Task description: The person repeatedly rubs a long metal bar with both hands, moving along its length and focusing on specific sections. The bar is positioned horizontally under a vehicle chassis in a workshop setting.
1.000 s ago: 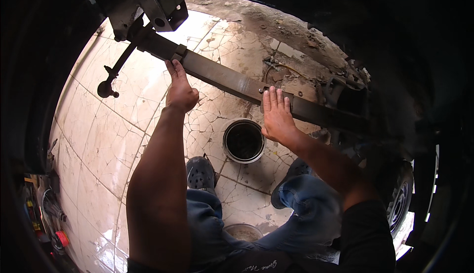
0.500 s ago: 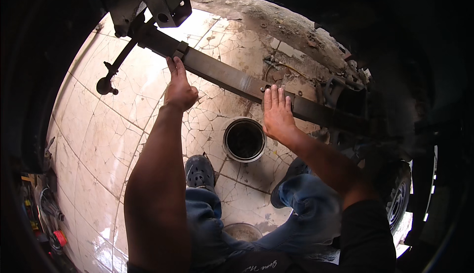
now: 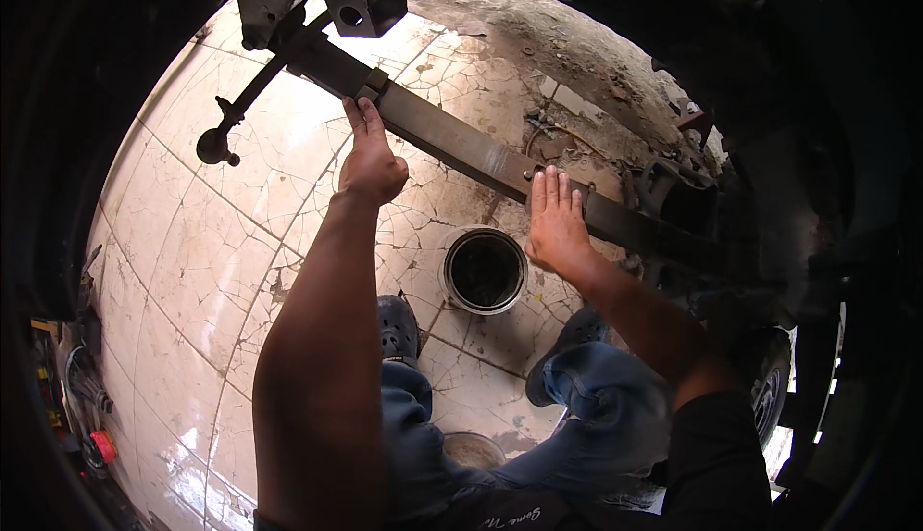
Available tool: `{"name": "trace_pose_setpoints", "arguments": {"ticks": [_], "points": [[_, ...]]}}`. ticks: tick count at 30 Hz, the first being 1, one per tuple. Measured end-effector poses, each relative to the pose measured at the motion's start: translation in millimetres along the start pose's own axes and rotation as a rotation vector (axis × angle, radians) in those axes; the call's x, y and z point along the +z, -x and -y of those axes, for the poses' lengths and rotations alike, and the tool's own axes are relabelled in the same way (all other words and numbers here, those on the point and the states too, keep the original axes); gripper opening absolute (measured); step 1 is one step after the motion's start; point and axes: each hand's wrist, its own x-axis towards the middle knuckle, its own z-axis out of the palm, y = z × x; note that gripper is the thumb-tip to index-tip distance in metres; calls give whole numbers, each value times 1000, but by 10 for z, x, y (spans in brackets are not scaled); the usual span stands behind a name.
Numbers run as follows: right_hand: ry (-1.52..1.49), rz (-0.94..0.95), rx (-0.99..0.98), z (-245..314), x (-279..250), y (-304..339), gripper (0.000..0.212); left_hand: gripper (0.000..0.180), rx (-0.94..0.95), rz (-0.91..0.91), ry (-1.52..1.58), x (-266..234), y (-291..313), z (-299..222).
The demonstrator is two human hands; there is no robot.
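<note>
A long flat steel leaf spring (image 3: 457, 137) runs slantwise under the vehicle, from upper left to right, with a metal clamp (image 3: 373, 85) around it. My left hand (image 3: 375, 166) touches its near edge just by the clamp, two fingers stretched out and the others folded or hidden. Farther right, my right hand (image 3: 560, 228) lays its straight fingers flat against the spring, beside a small bolt (image 3: 529, 174); its thumb is mostly hidden. Neither palm shows. At the spring's left end, a dark rod with a rounded joint (image 3: 213, 146) hangs down.
An open round can (image 3: 485, 271) with dark insides stands on the cracked tile floor (image 3: 183, 252) between my feet. A second round container (image 3: 474, 449) sits nearer. Tools and a red roll (image 3: 103, 446) lie at the left; a wheel (image 3: 766, 396) is at the right.
The view has shifted slightly, so the spring and both hands appear a little farther right and the bracket higher. Both hands keep their places on the spring.
</note>
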Motion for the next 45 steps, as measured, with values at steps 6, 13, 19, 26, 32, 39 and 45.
{"name": "trace_pose_setpoints", "arguments": {"ticks": [6,13,19,26,32,39,45], "points": [[-37,50,62,-114,-117,-131,103,100,3,-17,-30,5,-11,36],[-53,-40,-37,-157,49,-100,103,99,-24,42,2,-55,11,16],[-28,-5,-7,19,-13,-17,107,99,-4,-23,-63,-21,3,56],[-26,-54,-29,-225,81,-156,108,97,30,-115,-38,114,-64,104],[-26,28,-33,29,-75,66,103,97,34,-4,-125,-11,-3,96],[-34,-9,-12,-204,38,-137,110,97,66,-123,-88,117,-55,158],[-50,-90,-103,-199,24,-17,106,98,46,-26,-75,-2,-24,53]]}}
